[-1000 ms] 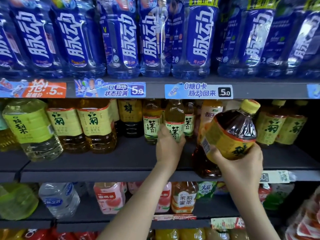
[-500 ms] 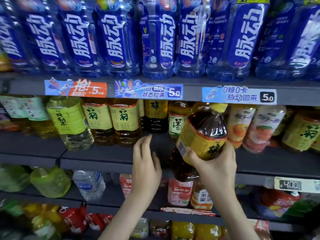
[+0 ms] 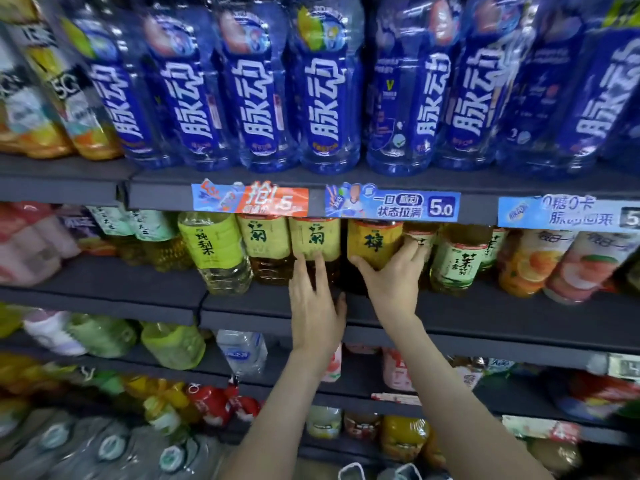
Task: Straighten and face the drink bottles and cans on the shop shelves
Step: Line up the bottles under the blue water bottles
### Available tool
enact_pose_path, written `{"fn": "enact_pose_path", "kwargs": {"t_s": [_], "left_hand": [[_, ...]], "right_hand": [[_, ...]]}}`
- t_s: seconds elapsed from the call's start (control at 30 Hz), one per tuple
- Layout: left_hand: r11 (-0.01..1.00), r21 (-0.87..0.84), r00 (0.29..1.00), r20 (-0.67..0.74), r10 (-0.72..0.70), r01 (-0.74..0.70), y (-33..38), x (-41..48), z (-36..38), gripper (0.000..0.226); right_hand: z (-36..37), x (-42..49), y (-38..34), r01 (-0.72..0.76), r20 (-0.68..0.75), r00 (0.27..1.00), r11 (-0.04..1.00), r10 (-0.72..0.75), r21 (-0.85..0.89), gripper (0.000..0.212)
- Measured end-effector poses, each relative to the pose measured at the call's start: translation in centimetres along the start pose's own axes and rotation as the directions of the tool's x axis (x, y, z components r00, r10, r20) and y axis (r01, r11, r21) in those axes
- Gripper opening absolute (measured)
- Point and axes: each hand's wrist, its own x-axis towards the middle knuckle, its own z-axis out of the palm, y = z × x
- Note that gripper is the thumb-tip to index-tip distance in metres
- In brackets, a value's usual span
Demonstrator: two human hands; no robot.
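Right hand [image 3: 391,282] grips yellow-label bottle [image 3: 374,244], upright on middle shelf [image 3: 485,306], thumb left, fingers right. Left hand [image 3: 317,306] flat, fingers straight against neighbouring green-label bottle [image 3: 315,242] just left. Blue bottles [image 3: 322,98] on shelf above.

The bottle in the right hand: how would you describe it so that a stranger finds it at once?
Find the row of blue bottles on the top shelf, then the blue 5.0 price strip on that shelf's edge. Just under its left end stands the bottle, gripped by the right hand. Its label is a deeper yellow than those of the two bottles on its left.
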Motion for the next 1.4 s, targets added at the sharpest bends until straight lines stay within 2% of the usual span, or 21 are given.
{"fn": "enact_pose_path", "kwargs": {"t_s": [0.13, 0.23, 0.33, 0.53, 0.67, 0.77, 0.93, 1.07, 1.23, 1.4], "left_hand": [[0.998, -0.060, 0.990, 0.140, -0.026, 0.035, 0.4, -0.3, -0.9, 0.081], [0.995, -0.089, 0.974, 0.226, -0.014, 0.035, 1.1, -0.5, -2.1, 0.078], [0.994, -0.080, 0.948, 0.316, -0.044, 0.073, 2.0, -2.0, -3.2, 0.069], [0.985, -0.100, 0.897, 0.433, -0.087, 0.144, 4.6, -8.5, -5.8, 0.049], [0.981, -0.023, 0.797, 0.586, -0.144, 0.194, 6.4, -13.0, -8.1, 0.046], [0.984, 0.004, 0.732, 0.668, -0.134, 0.176, 6.9, -16.0, -9.9, 0.037], [0.975, 0.013, 0.706, 0.688, -0.169, 0.220, 5.6, -19.0, -13.8, 0.032], [0.972, 0.046, 0.720, 0.664, -0.202, 0.230, 2.0, -19.4, -17.0, 0.033], [0.954, 0.074, 0.751, 0.600, -0.276, 0.291, -4.9, -18.6, -22.0, 0.026], [0.927, 0.141, 0.760, 0.536, -0.367, 0.348, -15.5, -17.3, -28.9, 0.027]], "right_hand": [[-0.4, -0.5, 0.6, -0.066, 0.139, 0.987, 0.995, 0.075, -0.071, 0.066], [-2.1, -1.2, 0.6, -0.060, 0.184, 0.979, 0.990, 0.083, -0.129, 0.065], [-4.5, -3.5, 0.4, -0.009, 0.239, 0.970, 0.989, 0.045, -0.149, 0.063], [-9.5, -11.3, 2.0, 0.074, 0.422, 0.907, 0.986, -0.004, -0.150, 0.038], [-12.2, -16.1, 2.1, -0.053, 0.520, 0.843, 0.984, 0.136, -0.172, 0.040], [-13.5, -19.2, 1.8, -0.068, 0.573, 0.802, 0.978, 0.172, -0.197, 0.039], [-13.8, -22.5, 0.4, -0.052, 0.638, 0.750, 0.977, 0.176, -0.209, 0.031], [-11.4, -24.0, -2.8, 0.037, 0.673, 0.733, 0.983, 0.094, -0.178, 0.025], [-5.3, -26.7, -8.3, 0.113, 0.736, 0.677, 0.985, 0.023, -0.134, 0.027], [3.8, -30.9, -15.8, 0.134, 0.798, 0.603, 0.986, -0.003, -0.098, 0.027]]}}
